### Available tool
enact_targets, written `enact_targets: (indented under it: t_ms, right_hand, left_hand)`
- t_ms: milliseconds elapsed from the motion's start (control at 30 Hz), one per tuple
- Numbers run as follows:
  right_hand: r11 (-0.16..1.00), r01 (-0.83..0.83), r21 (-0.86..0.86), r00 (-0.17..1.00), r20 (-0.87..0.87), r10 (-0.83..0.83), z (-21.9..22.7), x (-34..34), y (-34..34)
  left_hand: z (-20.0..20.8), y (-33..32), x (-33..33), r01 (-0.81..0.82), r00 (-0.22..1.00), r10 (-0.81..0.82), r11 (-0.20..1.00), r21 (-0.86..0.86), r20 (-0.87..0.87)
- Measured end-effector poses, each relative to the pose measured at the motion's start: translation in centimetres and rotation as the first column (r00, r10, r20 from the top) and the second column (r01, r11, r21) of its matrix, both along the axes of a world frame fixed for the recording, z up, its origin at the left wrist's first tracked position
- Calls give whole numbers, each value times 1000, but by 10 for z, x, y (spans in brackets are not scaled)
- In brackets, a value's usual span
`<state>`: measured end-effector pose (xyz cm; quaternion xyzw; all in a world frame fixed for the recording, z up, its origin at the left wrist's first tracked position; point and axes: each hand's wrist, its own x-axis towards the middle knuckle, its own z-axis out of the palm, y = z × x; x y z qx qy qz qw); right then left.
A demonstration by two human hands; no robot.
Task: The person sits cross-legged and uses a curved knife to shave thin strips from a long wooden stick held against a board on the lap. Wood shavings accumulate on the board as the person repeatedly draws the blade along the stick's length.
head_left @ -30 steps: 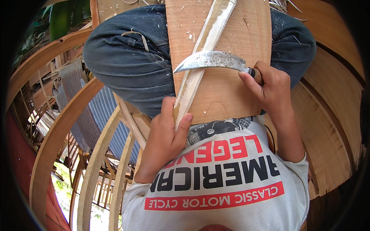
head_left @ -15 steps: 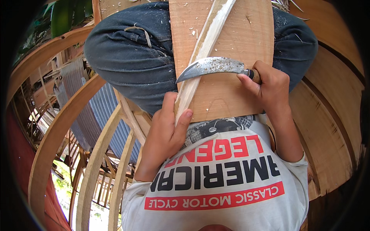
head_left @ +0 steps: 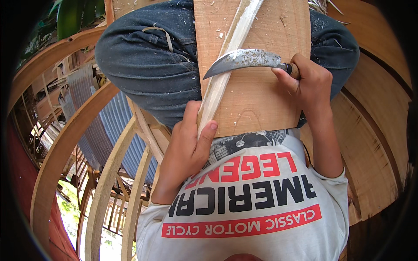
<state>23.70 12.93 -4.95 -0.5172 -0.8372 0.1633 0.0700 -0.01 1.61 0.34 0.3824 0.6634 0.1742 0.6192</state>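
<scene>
My left hand is closed around the near end of a long, pale wooden strip. The strip slants away to the upper right over a flat wooden board lying across my lap. In my right hand is the short wooden handle of a curved knife. Its rust-spotted blade lies crosswise over the strip, with the tip pointing left and down. Whether the edge bites into the wood cannot be made out.
My bent knees in dark jeans flank the board. Small wood shavings are scattered on it. Curved wooden ribs stand at the left, with corrugated metal sheets beyond them. Wide planks line the right side.
My right hand has pushed the knife a little farther up the strip, away from me. The board has shifted slightly to the right. My left hand keeps its hold on the strip.
</scene>
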Motion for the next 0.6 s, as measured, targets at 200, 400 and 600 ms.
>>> enact_targets:
  t_ms: [200,400,600]
  right_hand:
    - [986,165,24,980,105,-167,-13,16,26]
    - [967,250,39,967,38,-252,-16,15,33]
    - [919,392,33,916,85,-393,-18,11,44]
  left_hand:
    - [0,-3,-1,-4,1000,4,1000,-15,0]
    - [-1,-3,-2,-12,1000,12,1000,-4,19]
    - [1,-6,-1,-36,998,38,999,-35,43]
